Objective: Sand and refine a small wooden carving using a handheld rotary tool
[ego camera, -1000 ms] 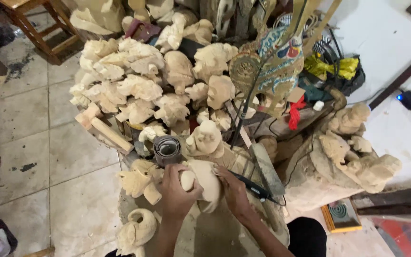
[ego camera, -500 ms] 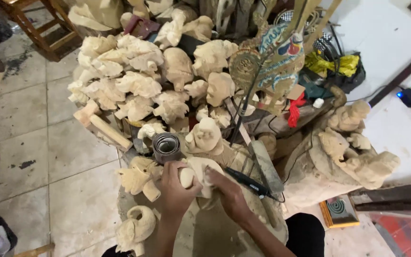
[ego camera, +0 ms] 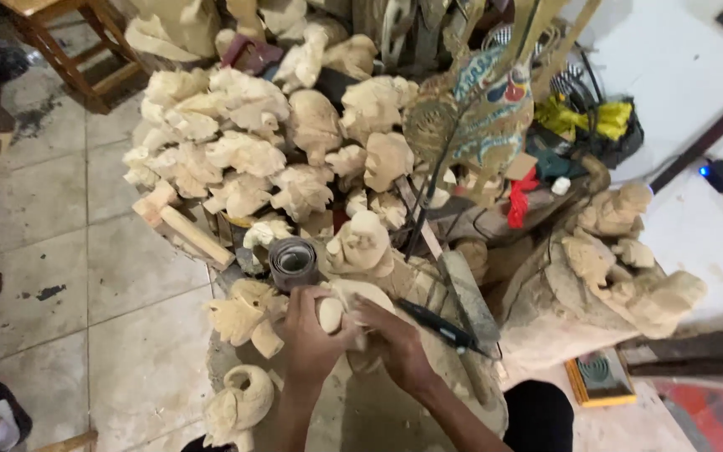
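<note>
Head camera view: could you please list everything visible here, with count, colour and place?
Held carving: one, pale wood, between both hands.
Unpainted carvings: many, pale wood, heaped beyond the hands.
Rolled sheet: one, grey, just above the left hand.
Dark-handled tool: one, black, right of the right hand.
Painted figure: one, multicoloured, upper centre.
Wooden stool: one, brown, top left.
Tiled floor: pale, left.
Left hand: gripping the held carving.
Right hand: touching the held carving.
</note>
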